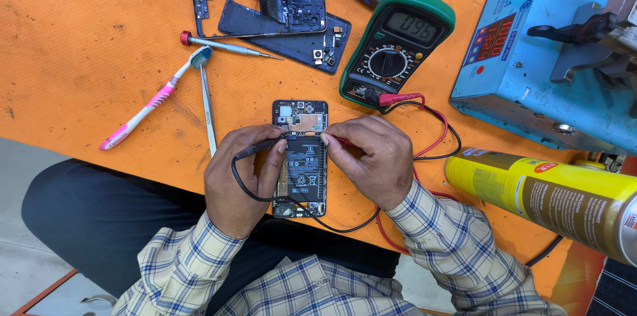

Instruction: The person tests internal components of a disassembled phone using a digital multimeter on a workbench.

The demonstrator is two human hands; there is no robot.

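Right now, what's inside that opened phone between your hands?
Inside the opened phone, a black battery fills the middle, with a circuit board above it. The left hand and right hand press probes near the battery's top, hiding its side edges.

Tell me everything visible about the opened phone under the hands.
The opened phone lies flat and lengthwise on the orange mat, back cover off. A black battery fills its middle; circuit board and camera parts show at the far end. The left hand sets a black probe on it, and the right hand a red one, both near the board's lower edge.
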